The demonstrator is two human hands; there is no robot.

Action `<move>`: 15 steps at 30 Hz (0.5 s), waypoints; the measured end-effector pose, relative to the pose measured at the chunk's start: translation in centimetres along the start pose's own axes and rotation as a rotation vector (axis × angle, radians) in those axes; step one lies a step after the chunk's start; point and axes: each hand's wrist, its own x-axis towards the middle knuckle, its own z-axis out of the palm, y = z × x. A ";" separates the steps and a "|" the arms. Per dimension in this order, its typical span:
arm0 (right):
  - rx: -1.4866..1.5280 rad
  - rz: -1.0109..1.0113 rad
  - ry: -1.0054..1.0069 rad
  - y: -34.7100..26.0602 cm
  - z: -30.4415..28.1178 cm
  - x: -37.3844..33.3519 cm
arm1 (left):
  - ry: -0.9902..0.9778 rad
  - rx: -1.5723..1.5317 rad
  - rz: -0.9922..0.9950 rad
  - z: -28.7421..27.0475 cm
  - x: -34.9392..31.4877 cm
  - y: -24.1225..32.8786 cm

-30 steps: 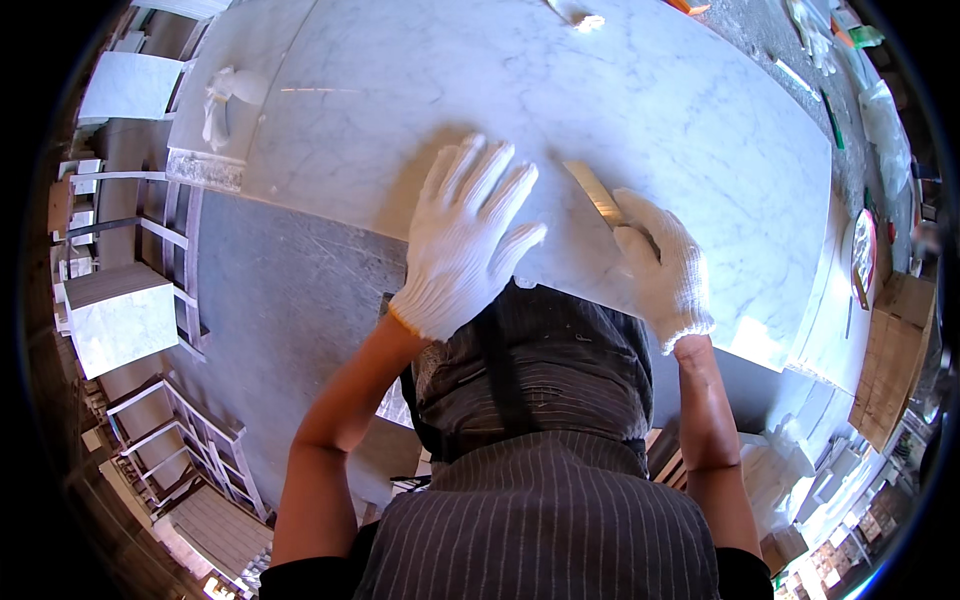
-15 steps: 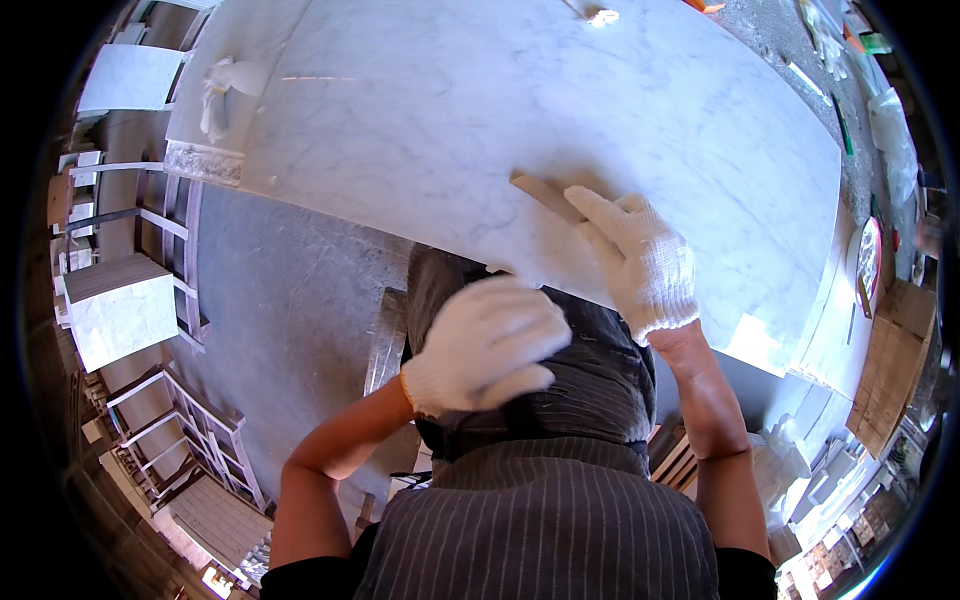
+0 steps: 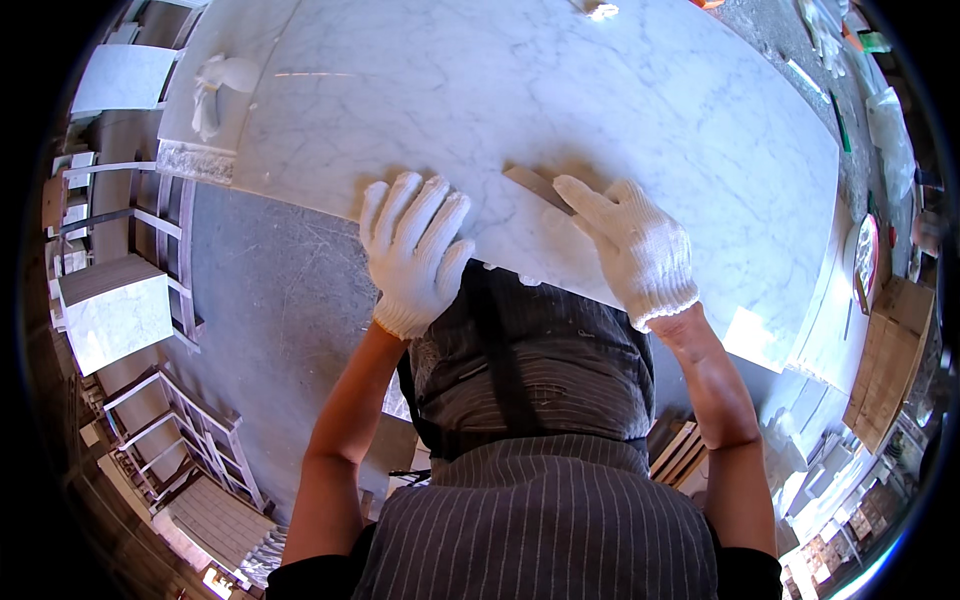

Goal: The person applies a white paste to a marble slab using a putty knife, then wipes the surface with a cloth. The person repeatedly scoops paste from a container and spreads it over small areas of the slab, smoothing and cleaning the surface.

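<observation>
A large white marble slab (image 3: 640, 110) with grey veins spreads in front of me, its near edge close to my body. My left hand (image 3: 413, 252), in a white knitted glove, rests at that edge with its fingers stretched out and apart, holding nothing. Farther right, my right hand (image 3: 642, 245) wears a matching glove and grips a thin, flat, brownish-grey strip (image 3: 531, 184) against the slab. One end of the strip sticks out to the left past the fingers; the rest is hidden under the hand. Its exact kind cannot be made out.
A crumpled white glove or cloth (image 3: 211, 92) lies at the slab's far left end. Metal racks (image 3: 167, 228) and a stone block (image 3: 118, 315) stand to the left. At the right are a wooden box (image 3: 890, 355) and a round disc (image 3: 866, 250).
My left hand has swung from in front of my body to the left and forward, spreading its fingers at the slab's edge. The right hand and strip have shifted only slightly.
</observation>
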 end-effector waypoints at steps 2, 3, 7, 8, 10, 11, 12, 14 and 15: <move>0.000 -0.033 0.027 0.3 0.2 0.1 | 0.027 0.027 0.009 0.3 -0.1 0.0; -0.007 -0.063 0.047 0.3 0.2 0.3 | 0.041 0.040 0.014 0.4 -0.2 0.0; -0.020 -0.058 0.004 -0.1 -0.2 0.5 | 0.037 0.055 0.021 0.5 -0.4 -0.1; -0.029 -0.075 0.016 0.0 -0.2 0.5 | 0.036 0.056 0.021 0.5 -0.3 -0.1; -0.047 -0.108 0.040 0.2 0.1 0.4 | 0.038 0.058 0.021 0.5 -0.3 0.0; -0.053 -0.105 0.013 0.2 0.1 0.4 | 0.040 0.059 0.019 0.5 -0.3 0.0; -0.058 -0.102 -0.014 0.1 0.1 0.5 | 0.041 0.061 0.018 0.5 -0.4 0.0; -0.091 -0.122 -0.040 0.1 0.1 0.2 | 0.057 0.055 0.032 0.6 -0.2 -0.1; -0.118 -0.148 -0.041 0.2 0.4 -0.3 | 0.065 0.052 0.040 0.7 -0.1 -0.1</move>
